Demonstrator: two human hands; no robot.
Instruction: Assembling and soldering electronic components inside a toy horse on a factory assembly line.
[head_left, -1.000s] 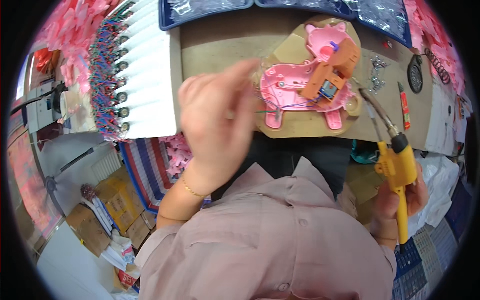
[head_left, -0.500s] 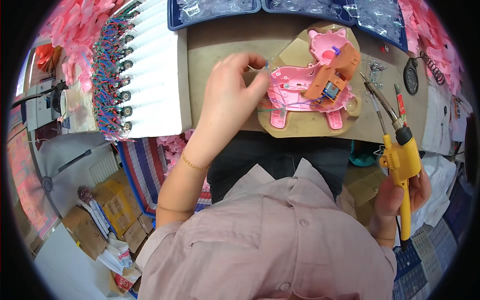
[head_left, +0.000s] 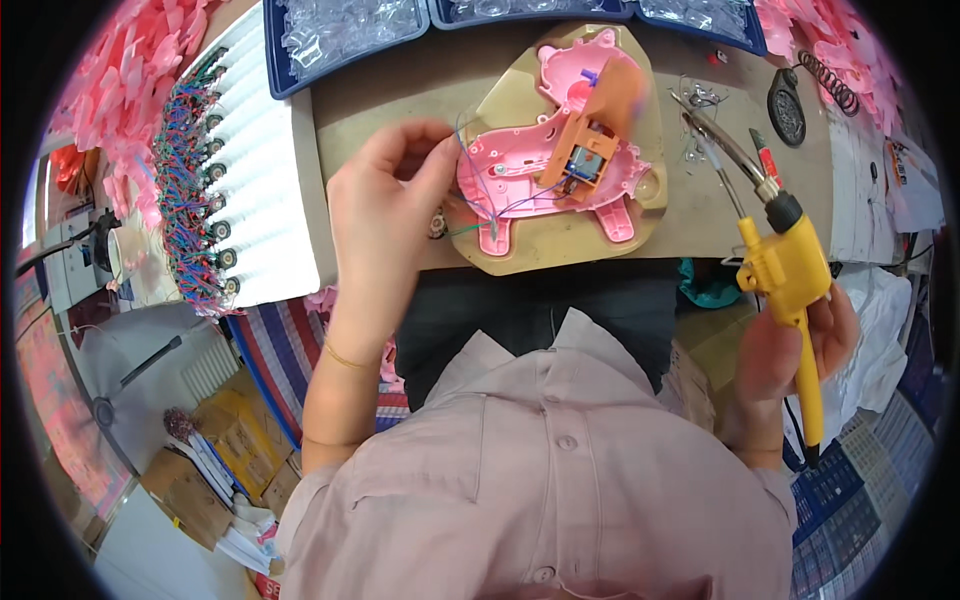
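My left hand (head_left: 385, 195) has thumb and forefinger pinched on a thin blue wire (head_left: 459, 125) at the left edge of a pink plastic toy shell half (head_left: 520, 150). The shell lies open on a tan shaped board (head_left: 500, 262). Inside it sits an orange gearbox housing (head_left: 568, 150) with a motor; its upper orange part is blurred. Wires run from there across the shell. A small round part (head_left: 438, 223) shows beside my left wrist. My right hand (head_left: 805, 345) grips a yellow soldering gun (head_left: 790, 270), its tip raised to the right of the board.
White foam trays (head_left: 265, 170) with round parts and bundled wires (head_left: 185, 190) stand at left. Blue bins (head_left: 350, 45) of clear plastic pieces line the back. Small metal bits (head_left: 697, 100), a black oval part (head_left: 788, 105) and a coiled cord (head_left: 828, 90) lie at right.
The whole view has shifted, with the bench further left in it. The upper orange part has swung and blurs. The small round part has come into sight beside my left hand. The soldering gun stays in my right hand.
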